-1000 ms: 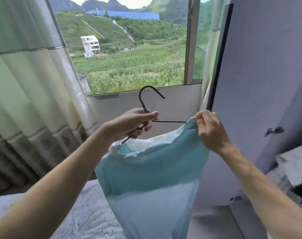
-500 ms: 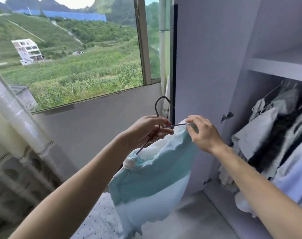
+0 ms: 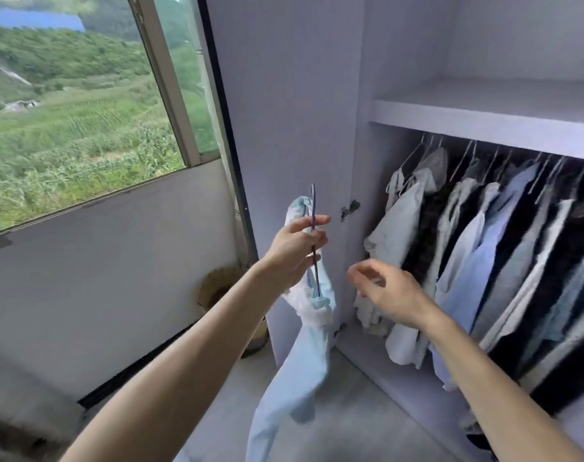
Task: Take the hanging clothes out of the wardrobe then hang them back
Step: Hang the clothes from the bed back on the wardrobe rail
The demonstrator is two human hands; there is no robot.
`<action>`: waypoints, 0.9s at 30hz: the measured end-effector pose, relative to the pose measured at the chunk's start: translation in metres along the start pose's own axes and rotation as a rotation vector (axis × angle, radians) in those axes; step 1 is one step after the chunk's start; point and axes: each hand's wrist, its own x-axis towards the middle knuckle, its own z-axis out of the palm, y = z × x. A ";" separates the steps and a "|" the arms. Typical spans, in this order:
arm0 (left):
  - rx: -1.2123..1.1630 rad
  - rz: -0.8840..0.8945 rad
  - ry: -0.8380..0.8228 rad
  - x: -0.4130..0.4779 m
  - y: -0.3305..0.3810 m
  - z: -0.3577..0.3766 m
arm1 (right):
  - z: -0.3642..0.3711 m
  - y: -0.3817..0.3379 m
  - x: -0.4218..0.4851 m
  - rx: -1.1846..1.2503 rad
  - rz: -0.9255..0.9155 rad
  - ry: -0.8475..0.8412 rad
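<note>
Open wardrobe [image 3: 417,108] beside window [image 3: 84,111] | pale-blue garment [image 3: 300,368] hangs on dark hanger [image 3: 313,238], just outside the wardrobe | our left hand [image 3: 295,250] pinches the hanger | our right hand [image 3: 392,295] empty, fingers loosely curled, near hung clothes [image 3: 483,248]

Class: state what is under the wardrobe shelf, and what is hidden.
Under the shelf hangs a row of light and dark clothes on hangers. The shelf's edge hides the rail.
</note>
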 end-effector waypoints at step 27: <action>-0.037 0.039 0.197 0.071 -0.036 0.105 | -0.057 0.089 -0.047 -0.337 -0.004 0.213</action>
